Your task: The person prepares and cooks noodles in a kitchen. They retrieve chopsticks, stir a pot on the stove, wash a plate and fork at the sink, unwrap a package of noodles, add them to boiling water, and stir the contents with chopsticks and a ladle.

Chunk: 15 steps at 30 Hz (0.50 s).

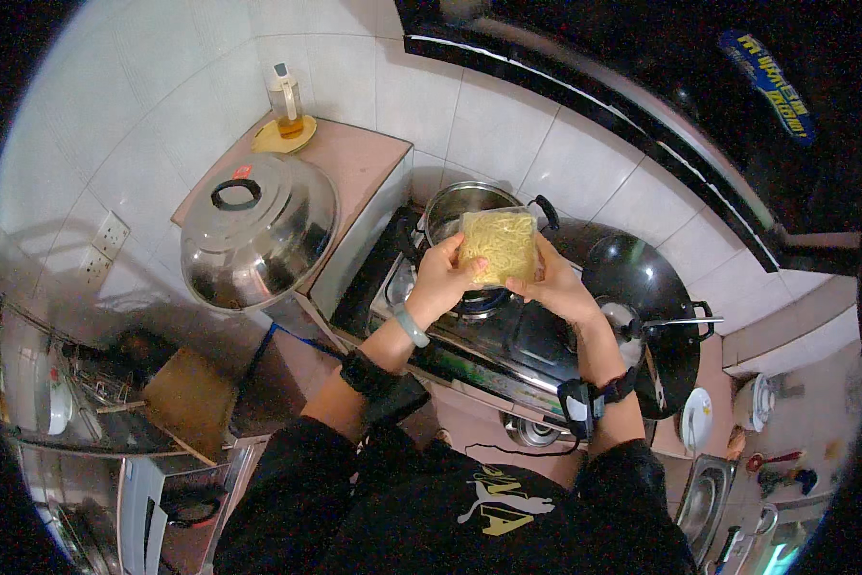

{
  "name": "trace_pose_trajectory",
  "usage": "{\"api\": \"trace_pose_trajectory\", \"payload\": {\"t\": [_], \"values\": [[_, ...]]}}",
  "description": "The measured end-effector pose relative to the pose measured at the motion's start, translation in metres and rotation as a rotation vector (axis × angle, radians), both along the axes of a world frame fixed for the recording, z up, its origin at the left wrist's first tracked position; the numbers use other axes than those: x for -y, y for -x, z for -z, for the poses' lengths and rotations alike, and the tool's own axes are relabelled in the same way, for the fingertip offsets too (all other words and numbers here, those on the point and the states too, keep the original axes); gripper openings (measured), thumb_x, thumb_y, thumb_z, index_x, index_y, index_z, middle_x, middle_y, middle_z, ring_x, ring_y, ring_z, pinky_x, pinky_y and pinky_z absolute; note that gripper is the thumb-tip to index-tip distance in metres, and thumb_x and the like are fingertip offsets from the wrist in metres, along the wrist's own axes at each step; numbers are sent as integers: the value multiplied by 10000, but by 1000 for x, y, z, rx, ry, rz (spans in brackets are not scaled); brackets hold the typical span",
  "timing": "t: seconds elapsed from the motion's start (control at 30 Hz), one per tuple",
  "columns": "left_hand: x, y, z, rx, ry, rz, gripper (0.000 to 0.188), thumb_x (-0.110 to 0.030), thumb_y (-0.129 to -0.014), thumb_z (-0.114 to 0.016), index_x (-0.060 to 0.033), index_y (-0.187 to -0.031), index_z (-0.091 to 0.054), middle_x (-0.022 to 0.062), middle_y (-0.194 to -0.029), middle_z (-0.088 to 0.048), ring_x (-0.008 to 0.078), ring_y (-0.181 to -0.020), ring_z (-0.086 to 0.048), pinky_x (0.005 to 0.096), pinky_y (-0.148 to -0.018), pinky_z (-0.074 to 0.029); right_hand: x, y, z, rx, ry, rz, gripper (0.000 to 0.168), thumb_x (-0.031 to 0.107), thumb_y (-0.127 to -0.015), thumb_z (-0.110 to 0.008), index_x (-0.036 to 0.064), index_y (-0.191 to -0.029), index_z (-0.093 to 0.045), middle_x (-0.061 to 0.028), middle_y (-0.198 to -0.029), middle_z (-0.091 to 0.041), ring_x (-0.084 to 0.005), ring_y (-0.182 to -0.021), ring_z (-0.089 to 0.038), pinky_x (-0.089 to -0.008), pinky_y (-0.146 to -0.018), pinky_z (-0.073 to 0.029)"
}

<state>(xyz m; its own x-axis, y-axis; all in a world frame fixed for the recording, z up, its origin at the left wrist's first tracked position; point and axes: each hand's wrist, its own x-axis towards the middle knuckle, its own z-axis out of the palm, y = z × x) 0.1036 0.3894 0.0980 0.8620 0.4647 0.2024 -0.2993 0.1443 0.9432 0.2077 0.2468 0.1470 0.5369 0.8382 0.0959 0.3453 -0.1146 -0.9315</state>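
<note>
Both of my hands grip a clear plastic packet of yellow noodles (500,244). On its left edge sits my left hand (445,277), thumb across the front. My right hand (556,284) has the lower right side, with some fingers hidden behind the packet. Beyond the noodles stands a steel pot (467,188) with black handles, on the gas stove (531,338). The packet hides part of the pot's opening, and its contents cannot be made out.
A large domed steel lid (258,237) rests on the pink counter (359,151) at left, near an oil bottle (285,108) on a yellow dish. To the right is a black wok (639,269) holding a smaller lid with a metal-handled utensil. A range hood (582,115) hangs above; a sink (705,503) lies lower right.
</note>
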Motion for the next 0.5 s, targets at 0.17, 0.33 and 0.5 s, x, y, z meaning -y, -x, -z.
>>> {"api": "trace_pose_trajectory", "payload": {"t": [0.17,0.33,0.5], "values": [[-20,-15,8,-118,29,3,430,-74,-767,-576,120,-1101,-388,124,-855,-559,148,-682,-577,243,-503,-524,-16,-8,-7,66,189,19,515,228,-708,-671,-7,-1098,-429,-37,-732,-540,-80,-592,-501,-215,-470,-421],[-27,-23,-9,-138,2,126,402,-118,-778,-572,94,-1079,-412,110,-860,-541,156,-671,-582,239,-520,-519,-23,-31,19,159,200,142,315,250,-702,-661,-19,-814,-543,-41,-525,-523,-101,-398,-484,-238,-362,-395],[-36,-26,-8,-227,-224,122,367,-158,-778,-576,56,-1047,-449,118,-884,-557,137,-631,-587,230,-510,-499,-30,-34,11,126,258,191,298,252,-714,-644,-37,-701,-571,-51,-486,-522,-108,-368,-482,-245,-344,-388]]}}
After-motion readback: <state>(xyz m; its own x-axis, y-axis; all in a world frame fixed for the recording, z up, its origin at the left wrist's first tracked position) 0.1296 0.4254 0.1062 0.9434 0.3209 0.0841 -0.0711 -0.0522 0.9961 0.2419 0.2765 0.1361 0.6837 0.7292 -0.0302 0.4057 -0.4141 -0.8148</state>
